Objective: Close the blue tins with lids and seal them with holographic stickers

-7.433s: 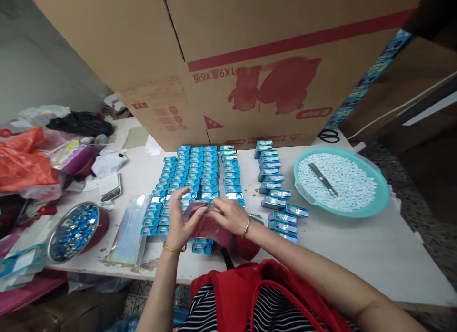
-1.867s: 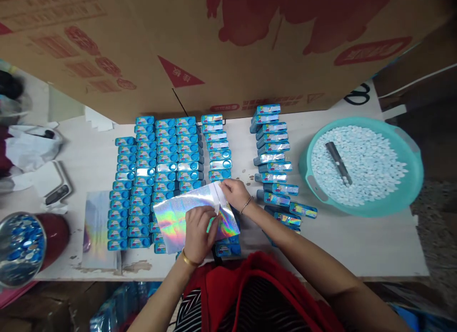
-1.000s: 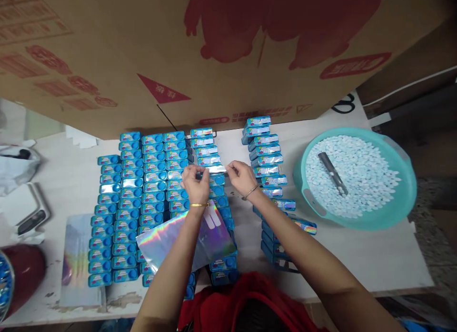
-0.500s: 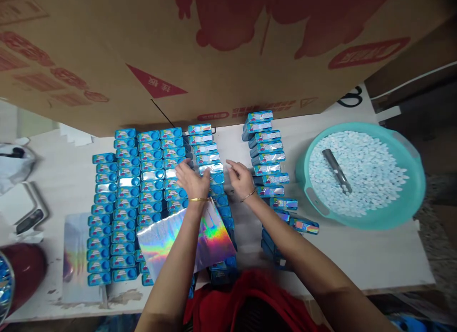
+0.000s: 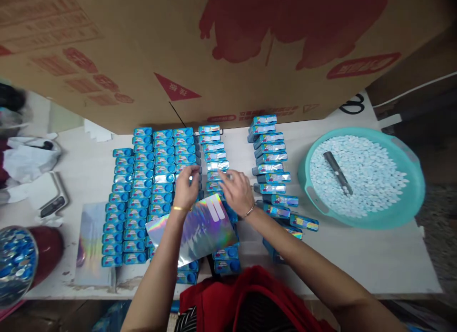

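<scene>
Rows of small blue boxes (image 5: 143,183) with printed tops stand upright, close together. Across the nearer boxes lies a shiny rainbow sticker sheet (image 5: 203,232), with two pale strip outlines near its far edge. My left hand (image 5: 186,188) hovers beyond the sheet, thumb and forefinger pinched; a small pale spot shows there, too small to name. My right hand (image 5: 237,191) reaches over the column of boxes with shiny strips on top, such as this blue box (image 5: 217,165). Its fingers are bent, thumb and forefinger close together at a box top. Whether they hold a strip is unclear.
Behind the boxes rises a large cardboard carton (image 5: 143,61). At right stands a turquoise basin (image 5: 403,199) of white pellets with a grey scoop (image 5: 337,172). Another column of boxes (image 5: 271,156) stands nearer it. A red bucket (image 5: 50,251) and more shiny sheets (image 5: 93,246) are at left.
My left hand has gone from spread fingers to a pinch and moved slightly nearer me. My right hand has moved nearer me, onto the box column. The view has shifted a little.
</scene>
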The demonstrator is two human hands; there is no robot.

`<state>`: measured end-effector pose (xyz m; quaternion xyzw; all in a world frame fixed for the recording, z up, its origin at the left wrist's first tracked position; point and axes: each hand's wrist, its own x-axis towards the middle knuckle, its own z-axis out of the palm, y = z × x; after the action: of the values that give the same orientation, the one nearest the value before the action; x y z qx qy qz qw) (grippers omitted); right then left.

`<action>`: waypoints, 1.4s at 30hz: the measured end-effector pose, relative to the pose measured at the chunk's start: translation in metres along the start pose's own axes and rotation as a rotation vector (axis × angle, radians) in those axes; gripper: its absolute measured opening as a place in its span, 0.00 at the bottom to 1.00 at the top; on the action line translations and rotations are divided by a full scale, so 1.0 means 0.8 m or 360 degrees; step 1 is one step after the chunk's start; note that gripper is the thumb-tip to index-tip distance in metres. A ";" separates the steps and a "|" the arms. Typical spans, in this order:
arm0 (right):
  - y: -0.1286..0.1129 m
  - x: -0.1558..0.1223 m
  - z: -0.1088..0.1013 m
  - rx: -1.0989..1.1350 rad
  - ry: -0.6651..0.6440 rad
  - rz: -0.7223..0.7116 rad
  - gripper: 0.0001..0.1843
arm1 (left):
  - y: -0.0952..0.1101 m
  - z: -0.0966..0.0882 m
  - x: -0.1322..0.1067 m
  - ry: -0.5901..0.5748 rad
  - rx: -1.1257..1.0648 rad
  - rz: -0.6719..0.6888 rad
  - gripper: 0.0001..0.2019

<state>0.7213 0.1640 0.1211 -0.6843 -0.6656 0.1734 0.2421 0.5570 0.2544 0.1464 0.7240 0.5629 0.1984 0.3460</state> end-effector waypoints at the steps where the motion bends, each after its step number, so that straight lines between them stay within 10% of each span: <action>1: -0.014 -0.006 -0.001 -0.0020 -0.0041 -0.0085 0.22 | -0.006 -0.014 -0.017 -0.0040 0.0129 0.0112 0.10; 8: -0.047 -0.032 0.033 -0.0117 -0.0322 -0.0120 0.14 | -0.016 -0.022 -0.105 -0.0321 0.0932 0.0231 0.14; 24: -0.037 -0.035 0.051 -0.0150 -0.0348 -0.0046 0.19 | -0.019 0.012 -0.113 -0.0332 0.1118 0.0532 0.15; 35: -0.037 -0.030 0.050 -0.0038 -0.0297 0.0003 0.17 | 0.040 -0.019 -0.212 -0.0175 0.0584 0.0403 0.04; 42: -0.039 -0.063 -0.001 0.1008 0.0178 0.0244 0.21 | 0.060 -0.025 -0.163 0.0585 -0.0656 -0.0434 0.10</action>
<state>0.6932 0.1136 0.1351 -0.6316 -0.5109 0.3518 0.4652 0.5385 0.1296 0.2080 0.5084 0.6559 0.3878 0.4013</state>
